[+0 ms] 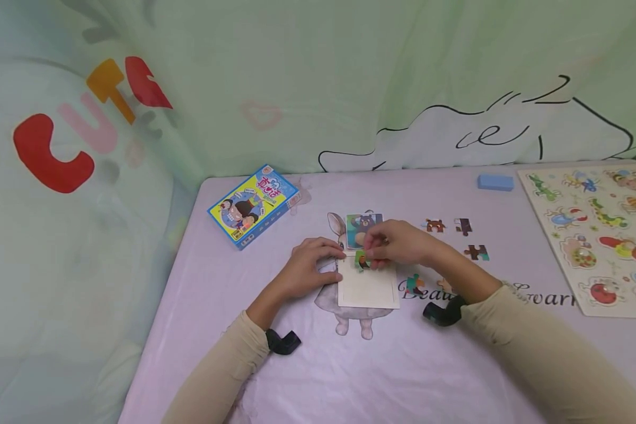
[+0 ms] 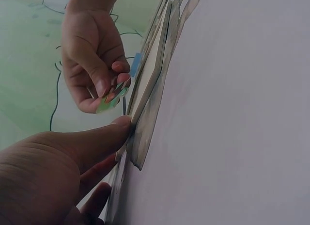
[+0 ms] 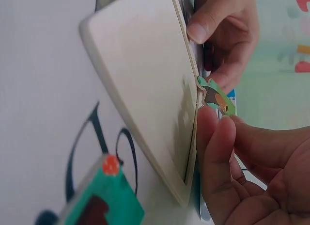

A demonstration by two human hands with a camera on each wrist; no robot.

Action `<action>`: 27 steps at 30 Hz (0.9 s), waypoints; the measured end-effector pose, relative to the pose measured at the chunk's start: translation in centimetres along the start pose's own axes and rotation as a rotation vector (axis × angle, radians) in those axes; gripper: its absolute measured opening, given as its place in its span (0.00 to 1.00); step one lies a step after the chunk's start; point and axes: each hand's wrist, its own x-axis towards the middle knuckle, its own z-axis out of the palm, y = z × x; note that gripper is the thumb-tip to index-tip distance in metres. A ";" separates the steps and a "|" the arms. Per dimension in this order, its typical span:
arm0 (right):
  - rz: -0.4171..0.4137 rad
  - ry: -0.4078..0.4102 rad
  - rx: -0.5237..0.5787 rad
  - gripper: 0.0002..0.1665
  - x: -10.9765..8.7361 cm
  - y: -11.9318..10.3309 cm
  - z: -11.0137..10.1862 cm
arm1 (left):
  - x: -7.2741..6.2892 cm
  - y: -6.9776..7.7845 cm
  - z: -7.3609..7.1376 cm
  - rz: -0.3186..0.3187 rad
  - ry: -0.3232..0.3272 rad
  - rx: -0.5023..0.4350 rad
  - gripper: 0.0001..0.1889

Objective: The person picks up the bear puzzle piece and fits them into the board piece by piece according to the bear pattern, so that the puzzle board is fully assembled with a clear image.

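Observation:
A small green puzzle piece (image 1: 361, 260) with a dark and orange picture is pinched between the thumb and fingers of my right hand (image 1: 397, 242), over the upper part of a cream puzzle tray (image 1: 368, 288). The right wrist view shows this piece (image 3: 216, 96) at the tray's edge. My left hand (image 1: 312, 268) rests at the tray's left side, its thumb and fingertips touching the edge. In the left wrist view the left thumb (image 2: 104, 137) lies straight against that edge. Just beyond the tray is a bear picture (image 1: 356, 227), partly covered by my right hand.
Several loose puzzle pieces (image 1: 476, 253) lie right of the tray, some near my right forearm. A yellow and blue box (image 1: 251, 203) stands at the back left. A blue block (image 1: 495, 182) and an insect puzzle board (image 1: 577, 235) are on the right.

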 end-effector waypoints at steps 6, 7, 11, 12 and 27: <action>-0.008 0.015 -0.017 0.03 0.3 -0.3 0.5 | 0.0 0.0 -0.1 -0.005 -0.008 -0.002 0.20; -0.012 0.018 -0.022 0.03 0.3 -0.3 0.5 | 0.0 0.0 -0.1 -0.005 -0.008 -0.003 0.20; -0.012 0.037 -0.055 0.03 0.3 -0.8 0.8 | 0.0 0.1 -0.1 -0.006 -0.005 -0.008 0.21; -0.010 0.043 -0.063 0.03 0.4 -0.9 0.9 | 0.0 0.1 -0.1 -0.008 -0.004 -0.009 0.21; -0.018 0.119 -0.141 0.04 1.1 -1.4 2.4 | 0.0 0.0 -0.1 0.013 0.006 -0.007 0.20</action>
